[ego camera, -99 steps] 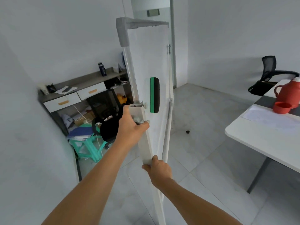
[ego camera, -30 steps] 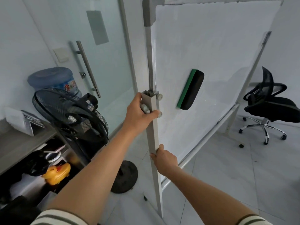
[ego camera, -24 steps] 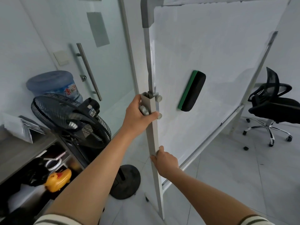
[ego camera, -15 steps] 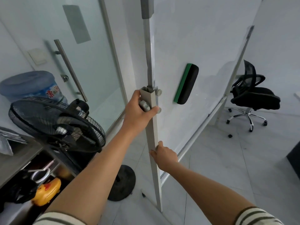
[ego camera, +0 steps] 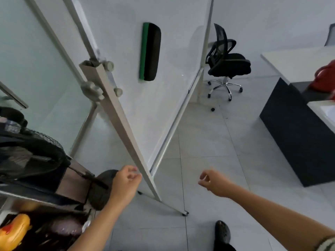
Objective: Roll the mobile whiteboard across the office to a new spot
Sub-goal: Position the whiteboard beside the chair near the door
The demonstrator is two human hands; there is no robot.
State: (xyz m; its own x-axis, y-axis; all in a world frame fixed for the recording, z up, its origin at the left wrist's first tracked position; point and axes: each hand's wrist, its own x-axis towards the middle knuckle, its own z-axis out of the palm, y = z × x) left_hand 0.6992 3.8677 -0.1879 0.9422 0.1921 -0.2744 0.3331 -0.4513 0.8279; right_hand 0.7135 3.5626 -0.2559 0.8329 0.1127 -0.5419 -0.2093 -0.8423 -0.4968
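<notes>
The mobile whiteboard [ego camera: 172,42] stands in front of me, its grey side post [ego camera: 116,116] running down to a floor bar with a small caster [ego camera: 185,213]. A green and black eraser [ego camera: 150,51] clings to the board face. My left hand [ego camera: 125,183] hangs just left of the post's lower part, fingers loosely curled, holding nothing. My right hand [ego camera: 213,182] floats to the right of the post, off the board, fingers curled and empty.
A frosted glass door [ego camera: 36,60] stands behind the board at left. A black standing fan [ego camera: 30,156] and a shelf with a yellow toy [ego camera: 12,232] crowd the left. A black office chair [ego camera: 226,64] and a white desk [ego camera: 297,58] sit to the right. My shoe [ego camera: 222,232] is below.
Both hands have let go of the whiteboard post and dropped lower. My view has tilted down toward the floor and the board's base.
</notes>
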